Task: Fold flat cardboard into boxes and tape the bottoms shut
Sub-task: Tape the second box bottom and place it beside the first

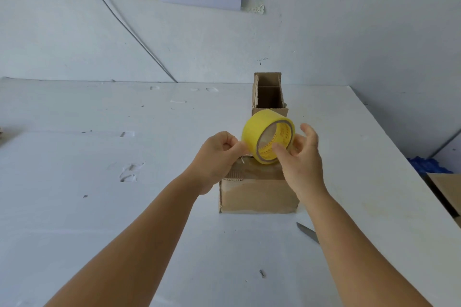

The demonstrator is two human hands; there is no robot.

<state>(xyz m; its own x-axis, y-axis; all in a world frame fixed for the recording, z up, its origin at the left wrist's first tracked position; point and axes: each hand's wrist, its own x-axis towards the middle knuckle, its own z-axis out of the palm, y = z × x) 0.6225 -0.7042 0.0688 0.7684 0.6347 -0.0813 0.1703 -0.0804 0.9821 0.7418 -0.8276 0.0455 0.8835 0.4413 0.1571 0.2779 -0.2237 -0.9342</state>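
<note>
A yellow tape roll is held up above a brown cardboard box that stands on the white table. My right hand grips the roll, with fingers through its core. My left hand pinches the tape's loose end at the roll's left side. The box's top is partly hidden behind both hands. A second cardboard box, open toward me with a divider inside, lies farther back.
A metal blade, apparently scissors, lies on the table just right of the box, partly under my right forearm. More flat cardboard sits off the table's right edge. A cable runs down the wall.
</note>
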